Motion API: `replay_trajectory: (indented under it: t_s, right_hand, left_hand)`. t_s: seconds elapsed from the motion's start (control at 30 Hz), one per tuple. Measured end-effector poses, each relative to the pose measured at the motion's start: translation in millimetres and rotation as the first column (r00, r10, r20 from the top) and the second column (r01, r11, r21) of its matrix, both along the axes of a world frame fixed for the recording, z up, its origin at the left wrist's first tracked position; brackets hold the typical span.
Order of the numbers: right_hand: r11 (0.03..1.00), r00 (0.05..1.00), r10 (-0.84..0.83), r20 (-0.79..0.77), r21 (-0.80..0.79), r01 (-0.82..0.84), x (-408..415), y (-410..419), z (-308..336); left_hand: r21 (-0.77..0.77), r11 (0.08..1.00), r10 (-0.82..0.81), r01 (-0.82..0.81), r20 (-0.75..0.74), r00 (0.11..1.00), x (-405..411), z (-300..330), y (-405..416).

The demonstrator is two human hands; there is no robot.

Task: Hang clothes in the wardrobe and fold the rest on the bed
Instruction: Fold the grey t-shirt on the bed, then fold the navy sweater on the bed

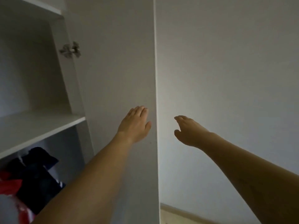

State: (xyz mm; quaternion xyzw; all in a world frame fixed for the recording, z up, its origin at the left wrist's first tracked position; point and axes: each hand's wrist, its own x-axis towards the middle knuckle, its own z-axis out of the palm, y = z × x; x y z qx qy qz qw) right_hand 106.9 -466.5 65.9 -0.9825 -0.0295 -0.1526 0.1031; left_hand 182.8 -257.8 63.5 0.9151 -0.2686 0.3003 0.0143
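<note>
Down in the near left corner there's a bunch of clothes [32, 178] in the wardrobe's lower section, dark navy stuff with some red and white mixed in, all under a white shelf [40, 126]. Can't tell if they're on hangers, too blurry. A bit farther in, both bare arms reach out. The left hand [135, 125] lies flat with straight fingers against the inside face of the open wardrobe door [116, 70], right by its edge, holding nothing. The right hand [187, 130] is on the other side of that door edge, fingers loose and spread, empty too, in front of the plain white wall [234, 70]; whether it touches anything I can't say. Farther up on the left there's a metal hinge [70, 49] where the door meets the wardrobe [25, 62], plus another shelf at the very top.
</note>
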Motion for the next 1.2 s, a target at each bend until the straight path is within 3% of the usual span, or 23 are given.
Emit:
replay_trajectory:
  t_s: [0.33, 0.57, 0.77, 0.93, 1.03, 1.2]
  right_hand:
    - [0.972, 0.971, -0.233, -0.057, 0.024, 0.235, -124, -193, -46]
    - [0.923, 0.923, -0.376, -0.085, 0.048, 0.381, -258, -349, -65]
    - [0.886, 0.884, -0.443, -0.149, 0.076, 0.457, -377, -491, -103]
    - [0.851, 0.837, -0.479, -0.264, 0.093, 0.517, -439, -580, -125]
    - [0.849, 0.842, -0.468, -0.269, 0.129, 0.513, -457, -620, -136]
    - [0.858, 0.853, -0.443, -0.276, 0.145, 0.492, -508, -695, -166]
  left_hand:
    - [0.033, 0.979, -0.196, 0.202, -0.138, 0.971, -72, -50, -209]
    - [-0.127, 0.934, -0.356, 0.335, -0.244, 0.902, -185, -75, -373]
    - [-0.08, 0.918, -0.394, 0.387, -0.273, 0.878, -282, -94, -503]
    - [-0.063, 0.935, -0.348, 0.349, -0.357, 0.867, -328, -114, -572]
    - [-0.211, 0.945, -0.322, 0.25, -0.462, 0.826, -341, -132, -618]
    - [-0.293, 0.934, -0.34, 0.206, -0.543, 0.768, -397, -166, -719]
